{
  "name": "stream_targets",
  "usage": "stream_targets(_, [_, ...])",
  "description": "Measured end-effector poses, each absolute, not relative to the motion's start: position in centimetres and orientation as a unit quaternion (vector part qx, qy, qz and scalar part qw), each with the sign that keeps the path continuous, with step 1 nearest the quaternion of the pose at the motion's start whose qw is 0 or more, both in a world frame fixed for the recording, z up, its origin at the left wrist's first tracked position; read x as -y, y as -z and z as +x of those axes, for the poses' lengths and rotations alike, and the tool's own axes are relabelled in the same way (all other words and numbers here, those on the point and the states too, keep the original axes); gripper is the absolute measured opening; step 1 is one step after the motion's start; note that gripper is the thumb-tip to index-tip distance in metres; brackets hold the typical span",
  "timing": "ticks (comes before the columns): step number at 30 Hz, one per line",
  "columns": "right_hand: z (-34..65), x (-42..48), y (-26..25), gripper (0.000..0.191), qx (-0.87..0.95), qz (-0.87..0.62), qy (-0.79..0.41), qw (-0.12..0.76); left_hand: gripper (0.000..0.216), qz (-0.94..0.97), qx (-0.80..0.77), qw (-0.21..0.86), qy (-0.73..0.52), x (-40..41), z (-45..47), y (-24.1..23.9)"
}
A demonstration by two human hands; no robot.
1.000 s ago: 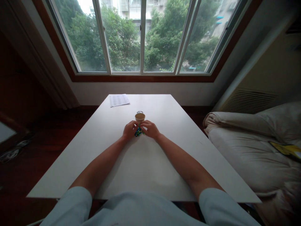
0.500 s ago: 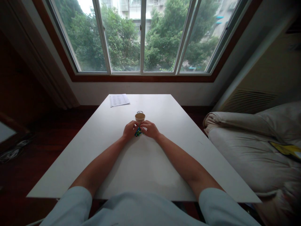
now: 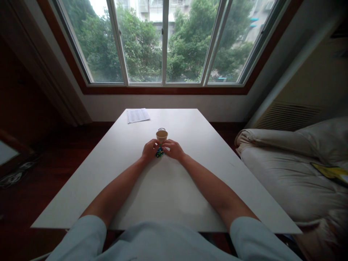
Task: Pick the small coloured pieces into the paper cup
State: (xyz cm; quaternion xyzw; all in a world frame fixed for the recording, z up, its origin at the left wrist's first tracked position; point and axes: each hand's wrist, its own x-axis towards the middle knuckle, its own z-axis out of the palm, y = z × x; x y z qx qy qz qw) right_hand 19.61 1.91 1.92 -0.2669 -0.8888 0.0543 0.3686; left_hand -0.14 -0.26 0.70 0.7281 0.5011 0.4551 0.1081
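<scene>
The cup (image 3: 162, 135) is standing upright on the white table (image 3: 168, 192), and I'm viewing it all remotely through the head cam. A little heap of blue, green and yellow pieces (image 3: 159, 153) is sitting just in front of the cup, on the near side, between the two hands. They're showing up way too tiny for me to say what they are. The left hand (image 3: 149, 148) is curling its fingers just left and in front of the cup. The right hand (image 3: 174, 148) is bending in on the right front side of the cup, fingertips pointing toward the left hand's. Honestly, I'm not managing to tell whether either one is gripping a piece or just touching. A dark loop (image 3: 161, 129) is peeking out right behind the cup. Some papers (image 3: 138, 115) are lying beyond the cup, off to its left. Well right of the cup, past the table edge, I'm seeing a couch (image 3: 272, 181), and far behind the cup a window (image 3: 164, 47) is letting in daylight.
</scene>
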Motion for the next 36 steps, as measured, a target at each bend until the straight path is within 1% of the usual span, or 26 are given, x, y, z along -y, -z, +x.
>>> stream_targets(14, [19.7,-1.8,-2.1,0.02,0.891,-0.268,-0.052,0.363,0.011,0.715,-0.508,0.121,-0.465,0.6,-0.1,-1.2])
stream_targets(18, [19.6,-1.5,-2.4,0.022,0.877,-0.284,-0.031,0.386,0.017,0.702,-0.517,0.132,-0.472,0.6,-0.2,-1.2])
stream_targets(24, [19.6,-1.2,-2.8,0.023,0.833,-0.319,0.015,0.451,0.02,0.683,-0.538,0.125,-0.478,0.2,-0.6,-0.7])
stream_targets(30, [19.5,-1.4,-2.8,0.03,0.823,-0.328,0.047,0.462,0.018,0.685,-0.561,0.114,-0.451,0.2,-0.7,-0.9])
stream_targets(36, [19.9,-1.9,-2.3,0.023,0.813,-0.349,0.029,0.464,0.017,0.687,-0.577,0.114,-0.427,0.3,-0.7,-1.1])
